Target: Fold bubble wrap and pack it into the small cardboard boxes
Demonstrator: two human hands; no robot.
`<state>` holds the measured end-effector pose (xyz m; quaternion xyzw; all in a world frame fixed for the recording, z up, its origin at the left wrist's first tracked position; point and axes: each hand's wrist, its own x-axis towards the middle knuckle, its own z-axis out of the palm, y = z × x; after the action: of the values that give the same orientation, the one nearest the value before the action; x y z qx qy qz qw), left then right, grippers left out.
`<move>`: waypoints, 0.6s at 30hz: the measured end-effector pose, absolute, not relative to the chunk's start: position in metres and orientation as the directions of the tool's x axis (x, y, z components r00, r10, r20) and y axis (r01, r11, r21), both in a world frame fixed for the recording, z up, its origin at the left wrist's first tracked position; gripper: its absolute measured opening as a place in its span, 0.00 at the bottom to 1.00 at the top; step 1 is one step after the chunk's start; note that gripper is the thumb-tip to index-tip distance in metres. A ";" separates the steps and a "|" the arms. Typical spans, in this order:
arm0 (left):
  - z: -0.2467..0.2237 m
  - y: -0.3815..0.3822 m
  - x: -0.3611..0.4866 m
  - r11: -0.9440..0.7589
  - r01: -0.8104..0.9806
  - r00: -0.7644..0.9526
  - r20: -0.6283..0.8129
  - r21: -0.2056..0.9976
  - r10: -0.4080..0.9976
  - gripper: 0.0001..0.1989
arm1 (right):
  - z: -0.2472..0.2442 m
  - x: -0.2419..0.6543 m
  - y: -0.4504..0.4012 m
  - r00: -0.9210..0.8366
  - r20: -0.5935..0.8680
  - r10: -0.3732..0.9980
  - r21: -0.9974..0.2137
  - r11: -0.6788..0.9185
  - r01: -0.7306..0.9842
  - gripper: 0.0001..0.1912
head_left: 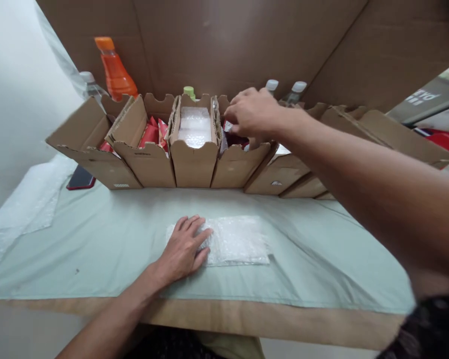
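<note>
My left hand [185,247] lies with fingers spread on the left part of a bubble wrap sheet [241,239], which is flat on the cloth. My right hand [252,114] is over the top of a cardboard box [232,167] in the row, its fingers curving down toward the opening. Under those fingers is a dark red packet [235,138], partly hidden. Whether my right hand grips it cannot be seen. Left of this box, another cardboard box [193,167] holds folded bubble wrap pieces [194,127].
Red packets [149,133] fill a box further left. Behind the row stand an orange bottle [115,72] and several clear bottles [297,92], against a tall cardboard panel [217,45]. A phone [81,178] and more bubble wrap [33,194] lie at the left on the green cloth [127,249].
</note>
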<state>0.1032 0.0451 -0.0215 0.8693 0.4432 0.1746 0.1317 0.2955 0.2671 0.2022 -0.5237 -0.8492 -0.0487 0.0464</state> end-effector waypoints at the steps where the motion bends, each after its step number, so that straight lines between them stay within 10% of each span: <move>1: -0.023 0.047 0.102 -0.579 0.719 0.552 0.192 0.383 0.812 0.22 | 0.196 0.286 0.284 -0.402 0.048 0.914 0.087 0.397 0.914 0.10; 7: -0.026 0.049 0.100 -0.586 0.714 0.546 0.219 0.384 0.809 0.22 | 0.182 0.269 0.318 -0.275 -0.131 0.952 0.005 0.279 0.960 0.07; 11: -0.027 0.046 0.102 -0.561 0.714 0.510 0.238 0.418 0.827 0.20 | 0.220 0.297 0.290 -0.217 0.291 0.932 -0.163 0.272 0.948 0.13; 15: -0.018 0.046 0.098 -0.541 0.685 0.316 0.470 0.488 0.824 0.26 | 0.236 0.336 0.216 -0.051 0.804 0.592 -0.288 0.464 0.838 0.09; 18: -0.006 0.042 0.091 -0.534 0.686 0.119 0.647 0.494 0.753 0.38 | 0.188 0.347 0.136 -0.101 0.885 0.454 -0.250 0.647 0.720 0.04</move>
<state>0.0910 0.0418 -0.0055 0.7472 0.4814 0.4567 0.0366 0.3473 0.1356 0.1876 -0.4012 -0.7314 -0.1237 0.5374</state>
